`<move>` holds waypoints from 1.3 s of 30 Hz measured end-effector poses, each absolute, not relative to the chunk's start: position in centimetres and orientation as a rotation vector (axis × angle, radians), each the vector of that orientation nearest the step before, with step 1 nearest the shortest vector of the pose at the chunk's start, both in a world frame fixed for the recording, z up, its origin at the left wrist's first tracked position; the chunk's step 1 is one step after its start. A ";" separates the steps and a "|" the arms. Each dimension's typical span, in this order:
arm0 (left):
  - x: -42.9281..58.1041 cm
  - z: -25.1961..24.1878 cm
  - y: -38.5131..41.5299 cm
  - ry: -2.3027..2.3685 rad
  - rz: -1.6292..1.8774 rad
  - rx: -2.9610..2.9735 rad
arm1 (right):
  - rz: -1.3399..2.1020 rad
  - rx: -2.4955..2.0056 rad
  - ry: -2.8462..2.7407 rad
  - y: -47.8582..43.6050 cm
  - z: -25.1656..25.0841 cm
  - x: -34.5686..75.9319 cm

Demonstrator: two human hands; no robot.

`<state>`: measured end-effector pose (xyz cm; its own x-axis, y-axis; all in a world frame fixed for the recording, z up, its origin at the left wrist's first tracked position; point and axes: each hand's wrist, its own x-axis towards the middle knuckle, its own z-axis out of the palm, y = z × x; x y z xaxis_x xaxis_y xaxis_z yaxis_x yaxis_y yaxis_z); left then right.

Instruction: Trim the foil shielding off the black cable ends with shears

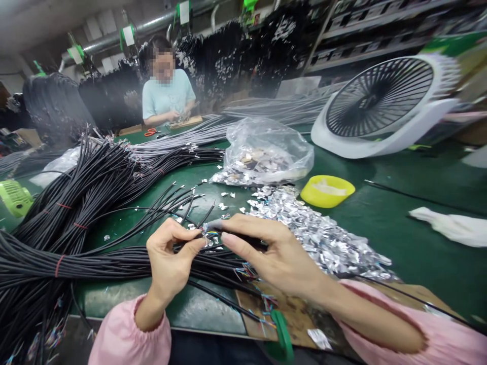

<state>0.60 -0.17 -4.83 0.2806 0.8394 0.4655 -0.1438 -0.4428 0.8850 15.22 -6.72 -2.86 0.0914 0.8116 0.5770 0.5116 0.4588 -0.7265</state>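
Near the front middle of the table, my left hand (173, 253) pinches the end of a black cable between thumb and forefinger. Thin coloured wires (213, 233) stick out of that end. My right hand (272, 248) meets them from the other side, its thumb and forefinger closing around the wires; a greyish cover sits on the forefinger tip. The exact contact is partly hidden by the fingers. Below both hands lies a bundle of black cables (114, 263) with bared coloured ends. Several loose cable ends (171, 203) point toward the hands from behind.
Scraps of silver foil (323, 238) are heaped to the right, before a clear plastic bag (270, 147). A yellow bowl (327, 191), a white fan (380, 106) and a white cloth (452, 225) stand or lie beyond. Green-handled tool (281, 334) at the front edge. A co-worker (167, 94) sits opposite.
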 end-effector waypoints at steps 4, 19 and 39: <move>0.6 -4.9 -0.3 0.667 1.327 1.654 | 0.333 -1.189 -1.563 -6.7 -2.8 15.2; 0.8 -5.3 -0.8 0.678 1.676 2.119 | 0.355 -1.252 -1.523 -6.7 -3.1 15.1; 0.4 -4.2 -0.4 0.690 1.001 1.826 | 0.267 -1.244 -1.422 -6.6 -2.9 15.2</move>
<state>0.44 -0.37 -4.24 0.5138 0.7852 0.3456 0.0440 -0.4264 0.9035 15.18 -6.61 -2.87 0.2346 0.7786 0.5820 0.5147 0.4085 -0.7538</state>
